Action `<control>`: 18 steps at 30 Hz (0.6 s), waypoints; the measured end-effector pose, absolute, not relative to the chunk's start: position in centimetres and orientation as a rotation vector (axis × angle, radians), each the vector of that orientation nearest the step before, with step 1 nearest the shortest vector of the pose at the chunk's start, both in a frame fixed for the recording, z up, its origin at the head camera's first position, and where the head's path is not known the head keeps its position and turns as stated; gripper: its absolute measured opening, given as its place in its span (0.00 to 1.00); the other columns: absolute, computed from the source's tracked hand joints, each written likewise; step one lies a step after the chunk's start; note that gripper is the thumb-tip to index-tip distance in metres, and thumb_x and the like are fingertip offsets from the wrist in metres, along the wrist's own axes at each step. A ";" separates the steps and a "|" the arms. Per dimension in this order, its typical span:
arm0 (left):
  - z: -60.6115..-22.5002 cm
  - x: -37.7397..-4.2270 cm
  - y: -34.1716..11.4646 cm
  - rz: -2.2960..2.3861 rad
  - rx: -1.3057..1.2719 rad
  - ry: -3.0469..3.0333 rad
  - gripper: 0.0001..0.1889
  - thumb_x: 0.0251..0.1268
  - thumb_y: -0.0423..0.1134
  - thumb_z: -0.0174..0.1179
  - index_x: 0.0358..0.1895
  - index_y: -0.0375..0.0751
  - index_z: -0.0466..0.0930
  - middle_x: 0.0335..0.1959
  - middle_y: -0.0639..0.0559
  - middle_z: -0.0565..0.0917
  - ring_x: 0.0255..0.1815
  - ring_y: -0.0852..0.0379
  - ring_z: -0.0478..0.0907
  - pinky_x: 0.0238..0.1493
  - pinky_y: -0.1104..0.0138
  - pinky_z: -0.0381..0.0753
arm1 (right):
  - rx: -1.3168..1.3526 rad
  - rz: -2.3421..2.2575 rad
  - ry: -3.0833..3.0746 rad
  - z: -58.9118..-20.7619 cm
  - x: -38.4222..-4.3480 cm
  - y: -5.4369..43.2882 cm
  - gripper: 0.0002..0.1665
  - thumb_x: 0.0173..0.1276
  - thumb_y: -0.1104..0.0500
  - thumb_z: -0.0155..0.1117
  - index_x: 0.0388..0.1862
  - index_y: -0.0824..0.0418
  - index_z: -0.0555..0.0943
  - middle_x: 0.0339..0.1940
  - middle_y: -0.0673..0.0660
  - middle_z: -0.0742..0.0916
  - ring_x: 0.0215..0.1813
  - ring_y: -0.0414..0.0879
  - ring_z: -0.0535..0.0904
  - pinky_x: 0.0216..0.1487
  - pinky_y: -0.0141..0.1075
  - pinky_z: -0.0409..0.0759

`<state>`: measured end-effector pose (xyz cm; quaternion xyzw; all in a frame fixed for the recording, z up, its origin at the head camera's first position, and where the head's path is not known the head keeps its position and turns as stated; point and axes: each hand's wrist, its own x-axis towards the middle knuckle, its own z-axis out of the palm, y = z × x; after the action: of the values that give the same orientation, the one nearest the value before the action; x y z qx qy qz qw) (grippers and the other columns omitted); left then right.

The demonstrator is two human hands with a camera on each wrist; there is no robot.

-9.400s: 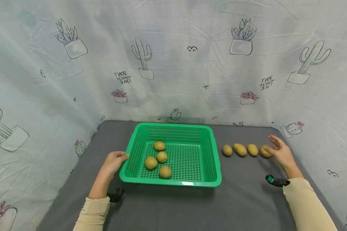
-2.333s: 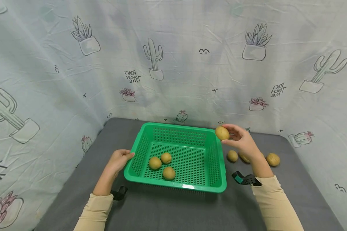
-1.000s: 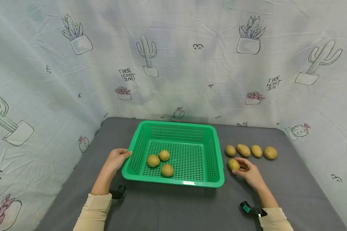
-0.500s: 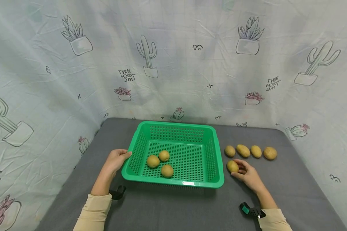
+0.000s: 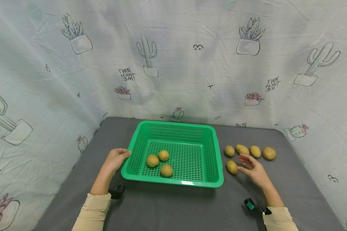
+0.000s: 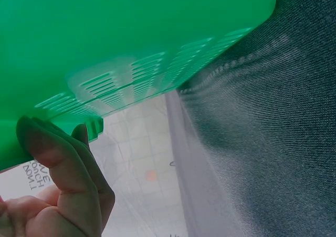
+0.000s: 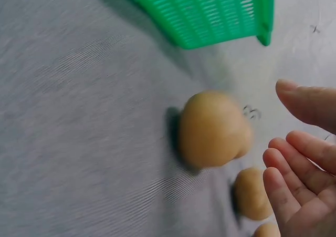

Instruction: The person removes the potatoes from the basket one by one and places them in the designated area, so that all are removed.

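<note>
My left hand [image 5: 114, 162] grips the left rim of a green plastic basket [image 5: 150, 180], thumb over the rim, fingers beneath it in the left wrist view. Three potatoes lie on the left of the basket floor, one of them the front potato [image 5: 166, 170]. To the basket's right, a single potato [image 5: 232, 167] rests on the table. Just right of that potato is my right hand [image 5: 255, 171], its thumb and fingers spread apart and holding nothing. In the right wrist view a gap shows between this hand [image 7: 310, 184] and the nearest potato [image 7: 212, 129].
Behind the lone potato, several potatoes form a row, ending with the rightmost potato [image 5: 269, 153]. A dark grey cloth covers the table [image 5: 173, 208]. A pale curtain [image 5: 179, 64] printed with cacti hangs behind and at the sides.
The basket's rearmost potato was lifted out by my right hand and set down in front of the row. That hand has now let go and shifted slightly right. My left hand keeps its grip.
</note>
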<state>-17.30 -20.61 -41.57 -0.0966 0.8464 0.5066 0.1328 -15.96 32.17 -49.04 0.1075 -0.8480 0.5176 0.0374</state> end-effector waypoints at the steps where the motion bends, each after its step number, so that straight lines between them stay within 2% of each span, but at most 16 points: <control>1: -41.6 -17.3 -20.6 1.468 -0.279 2.458 0.30 0.75 0.42 0.47 0.68 0.22 0.57 0.68 0.26 0.60 0.69 0.30 0.55 0.67 0.41 0.60 | 0.349 1.598 -2.589 -48.7 -16.0 32.1 0.34 0.64 0.64 0.66 0.65 0.74 0.65 0.59 0.65 0.76 0.55 0.24 0.71 0.54 0.15 0.70; 4: -41.6 -17.4 -20.6 1.468 -0.274 2.463 0.29 0.75 0.43 0.47 0.68 0.22 0.57 0.68 0.25 0.60 0.69 0.30 0.56 0.66 0.41 0.61 | 0.404 1.634 -2.557 -47.6 -16.3 31.9 0.33 0.65 0.65 0.64 0.65 0.76 0.64 0.59 0.56 0.76 0.56 0.25 0.71 0.55 0.16 0.69; 8: -41.7 -17.4 -20.7 1.471 -0.273 2.460 0.30 0.74 0.43 0.47 0.68 0.22 0.57 0.68 0.25 0.60 0.69 0.30 0.56 0.66 0.42 0.61 | 0.498 1.688 -2.510 -46.2 -16.9 31.5 0.34 0.65 0.68 0.63 0.66 0.78 0.62 0.59 0.49 0.75 0.58 0.29 0.72 0.57 0.17 0.69; 13: -41.8 -17.3 -20.8 1.475 -0.279 2.448 0.29 0.74 0.42 0.47 0.68 0.22 0.57 0.68 0.26 0.60 0.69 0.30 0.55 0.67 0.41 0.60 | 0.587 1.744 -2.507 -44.0 -17.2 30.7 0.34 0.66 0.69 0.61 0.68 0.74 0.61 0.61 0.40 0.73 0.62 0.32 0.71 0.59 0.19 0.69; 18: -41.8 -17.4 -20.8 1.480 -0.274 2.445 0.30 0.74 0.43 0.47 0.69 0.22 0.56 0.69 0.26 0.59 0.70 0.30 0.54 0.67 0.41 0.60 | 0.668 1.805 -2.472 -42.0 -17.5 29.6 0.31 0.68 0.70 0.56 0.69 0.70 0.62 0.62 0.40 0.74 0.64 0.34 0.70 0.59 0.21 0.70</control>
<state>-17.38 -20.81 -41.78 -0.0945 0.8437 0.5109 0.1349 -17.52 29.60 -42.05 0.2133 -0.7891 0.5760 0.0043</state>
